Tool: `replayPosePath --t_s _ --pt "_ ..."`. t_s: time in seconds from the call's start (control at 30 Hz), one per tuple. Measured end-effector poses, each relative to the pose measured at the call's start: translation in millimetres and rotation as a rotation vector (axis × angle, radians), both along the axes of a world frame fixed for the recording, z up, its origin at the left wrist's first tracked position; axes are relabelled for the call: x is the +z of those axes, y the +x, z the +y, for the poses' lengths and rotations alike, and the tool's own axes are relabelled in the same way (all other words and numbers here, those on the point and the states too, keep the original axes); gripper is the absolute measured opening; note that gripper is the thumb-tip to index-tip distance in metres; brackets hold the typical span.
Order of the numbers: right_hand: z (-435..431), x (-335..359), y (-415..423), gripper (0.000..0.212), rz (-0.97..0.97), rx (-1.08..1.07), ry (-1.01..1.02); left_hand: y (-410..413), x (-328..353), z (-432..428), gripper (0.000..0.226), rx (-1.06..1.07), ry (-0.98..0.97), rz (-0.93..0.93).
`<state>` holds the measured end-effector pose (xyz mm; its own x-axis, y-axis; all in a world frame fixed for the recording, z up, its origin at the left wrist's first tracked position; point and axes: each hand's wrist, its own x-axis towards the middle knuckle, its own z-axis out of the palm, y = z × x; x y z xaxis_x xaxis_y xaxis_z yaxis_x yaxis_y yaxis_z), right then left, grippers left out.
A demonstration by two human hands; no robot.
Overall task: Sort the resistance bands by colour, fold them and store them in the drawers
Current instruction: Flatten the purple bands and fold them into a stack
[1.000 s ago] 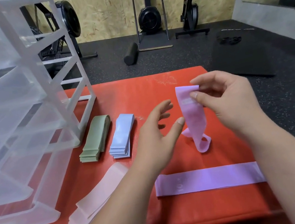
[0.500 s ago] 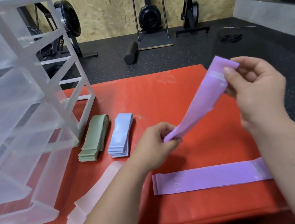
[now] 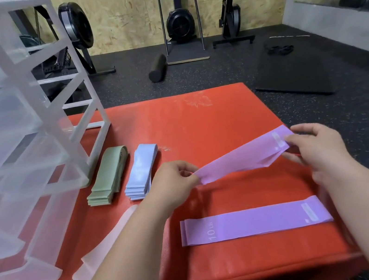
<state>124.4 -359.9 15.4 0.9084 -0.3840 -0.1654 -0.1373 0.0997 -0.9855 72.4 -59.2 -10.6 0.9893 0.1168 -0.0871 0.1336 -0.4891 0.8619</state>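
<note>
A purple band (image 3: 242,158) is stretched between my hands above the red mat (image 3: 200,122). My left hand (image 3: 173,180) pinches its left end and my right hand (image 3: 318,144) pinches its right end, near the white label. A second purple band (image 3: 253,221), marked 10 LB, lies flat on the mat below them. Left of my left hand lie a stack of folded green bands (image 3: 109,175) and a stack of folded blue bands (image 3: 141,171). Pale pink bands (image 3: 104,248) lie partly under my left forearm. The clear plastic drawer unit (image 3: 13,144) stands at the left.
The mat's front edge runs just below the flat purple band, its right edge near my right hand. Beyond it on the dark gym floor are a black foam roller (image 3: 157,68), a black floor mat (image 3: 296,72) and exercise machines along the wooden wall.
The purple band hung from my right hand alone. My left hand took its lower end, and both hands lowered it and pulled it out nearly level.
</note>
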Motion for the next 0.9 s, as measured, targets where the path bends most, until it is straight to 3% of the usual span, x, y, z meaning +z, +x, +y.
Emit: replayPosePath --t_s 0.2,0.27,0.33,0.5,0.6,0.7,0.9 --pt "-6 4 -2 0.036 -0.011 -0.046 -0.028 0 -1 8 0.009 -0.132 0.385 -0.122" --pt "-8 3 -1 0.035 -0.01 -0.051 -0.029 1 -4 13 0.011 -0.139 0.393 -0.109" --pt "-10 1 0 0.034 -0.003 -0.053 -0.016 2 -7 15 0.015 -0.128 0.259 -0.09" --pt "-19 -8 4 0.033 0.04 -0.067 0.023 1 5 9 0.023 -0.043 -0.517 -0.035" --pt "-26 -15 9 0.034 0.072 -0.071 0.061 0 14 7 0.027 -0.061 -0.724 0.04" --pt "-29 -18 12 0.034 0.082 -0.054 0.092 0 14 4 0.022 -0.072 -0.72 0.05" --pt "-31 -24 14 0.025 0.106 0.022 0.009 4 1 7 0.019 -0.054 -0.398 -0.077"
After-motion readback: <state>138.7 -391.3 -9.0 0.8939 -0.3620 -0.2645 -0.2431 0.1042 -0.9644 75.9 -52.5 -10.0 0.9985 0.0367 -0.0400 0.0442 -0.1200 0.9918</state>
